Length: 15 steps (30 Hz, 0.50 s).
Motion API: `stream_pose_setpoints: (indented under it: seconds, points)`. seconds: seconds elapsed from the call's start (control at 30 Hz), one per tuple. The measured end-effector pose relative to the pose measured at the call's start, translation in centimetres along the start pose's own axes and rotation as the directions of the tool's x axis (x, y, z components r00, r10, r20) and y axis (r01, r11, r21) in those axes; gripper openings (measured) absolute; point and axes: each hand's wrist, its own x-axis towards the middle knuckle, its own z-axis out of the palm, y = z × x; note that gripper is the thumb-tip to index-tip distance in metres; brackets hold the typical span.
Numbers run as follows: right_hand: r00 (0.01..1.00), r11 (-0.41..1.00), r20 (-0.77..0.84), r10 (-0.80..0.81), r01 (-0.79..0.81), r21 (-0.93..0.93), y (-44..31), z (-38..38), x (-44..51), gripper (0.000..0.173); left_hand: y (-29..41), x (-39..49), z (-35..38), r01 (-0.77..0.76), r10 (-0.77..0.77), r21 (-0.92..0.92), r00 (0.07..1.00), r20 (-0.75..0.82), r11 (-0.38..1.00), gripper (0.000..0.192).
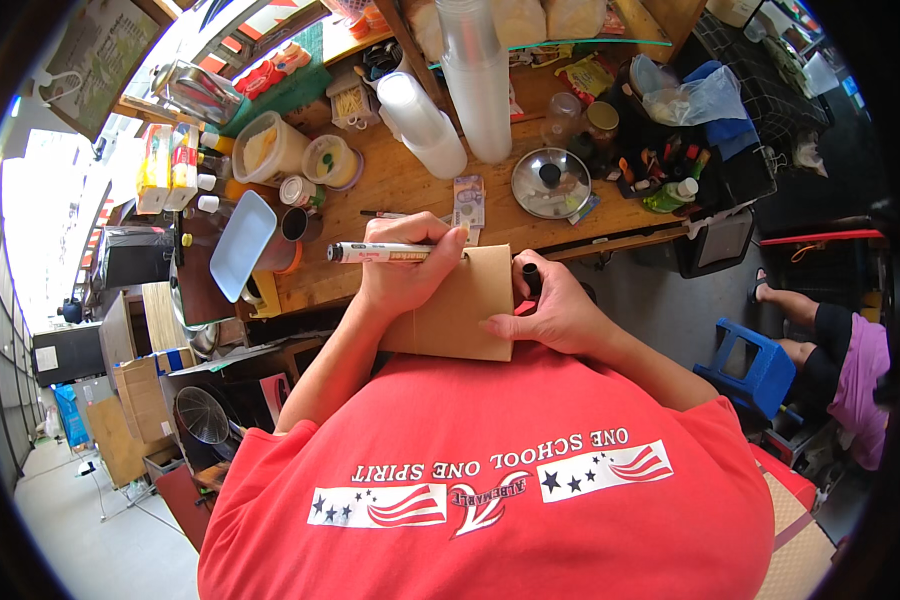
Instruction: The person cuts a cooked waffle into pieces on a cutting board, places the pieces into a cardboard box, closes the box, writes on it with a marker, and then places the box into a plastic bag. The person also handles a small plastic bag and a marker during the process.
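My left hand [412,266] grips a marker pen [367,253] with a white barrel, its tip at the upper edge of a brown cardboard box [457,307]. The box is held close against my red shirt [487,420]. My right hand [559,307] steadies the right side of the box, its thumb on the upper face. A black marker cap [531,276] is tucked between the fingers of this same hand. Just beyond the box, a banknote [468,199] lies on the wooden table [412,199], next to a thin dark pen [382,214].
Stacked clear plastic cups [476,90] and white tubs [427,127] stand beyond the banknote, with a glass lid [551,183] to their right. At left are a blue tray [244,244] and a food container [268,148]. A person [832,352] is beside a blue stool [742,367] at right.
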Motion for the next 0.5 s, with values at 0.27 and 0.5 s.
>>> stream_pose_setpoints:
  seconds: [0.27,0.5]
  points:
    - [1.000,1.000,0.005,0.003,-0.003,0.010,-0.3,-0.1,-0.1,0.062,0.5,0.4,0.4,0.005,-0.003,-0.057,0.999,0.033,0.998,0.017]
    - [0.999,0.999,0.012,0.039,-0.039,0.022,-0.7,-0.3,-0.3,0.059,1.4,0.7,0.5,0.099,-0.098,-0.009,0.994,0.037,0.995,0.017]
